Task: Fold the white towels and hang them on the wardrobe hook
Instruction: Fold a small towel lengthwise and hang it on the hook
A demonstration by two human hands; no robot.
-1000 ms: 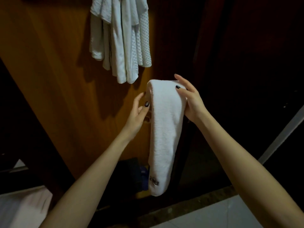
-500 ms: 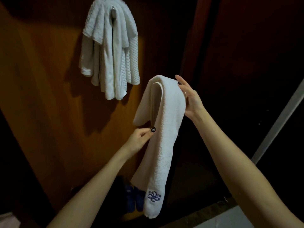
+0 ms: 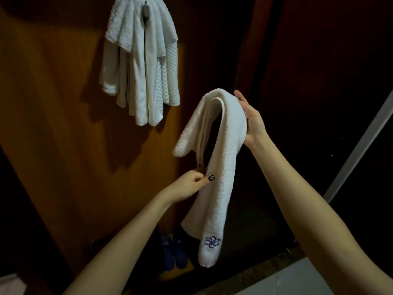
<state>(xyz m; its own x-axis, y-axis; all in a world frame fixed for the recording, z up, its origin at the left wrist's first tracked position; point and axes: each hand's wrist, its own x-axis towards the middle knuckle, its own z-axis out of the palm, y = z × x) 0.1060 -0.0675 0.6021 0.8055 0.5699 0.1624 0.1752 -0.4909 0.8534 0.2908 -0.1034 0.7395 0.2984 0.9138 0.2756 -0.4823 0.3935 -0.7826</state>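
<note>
Wardrobe interior, dimly lit: an orange-brown wooden panel (image 3: 53, 124) fills the left side, with darker panels to the right.

Markings: no legible writing anywhere. The held towel (image 3: 223, 167) carries a blue embroidered flower (image 3: 211, 241) near its lower end. The left thumbnail has dark polish with a pale pattern, too small to make out.

Surroundings: a metal hook (image 3: 145, 9) is fixed high on the panel. Several white towels (image 3: 144, 67) are draped over it, hanging in uneven folds and casting a shadow on the wood. Low in the wardrobe, behind the left forearm, sit two blue items (image 3: 174, 252), apparently slippers. Pale floor tile (image 3: 297, 279) shows at lower right, and a light-coloured strip (image 3: 361, 150) runs diagonally along the right edge.

Task item: the held towel is folded into a long band and bent double. It is below and to the right of the hook, well apart from the hung towels and not touching the panel.

Hands: the right hand (image 3: 253, 122) is raised, its fingers extended and flat against the top bend, which drapes over them. The left hand (image 3: 189, 186) is lower, with fingers curled. It pinches the long hanging side at its left edge between thumb and fingers. Both forearms reach up from the bottom of the view.
</note>
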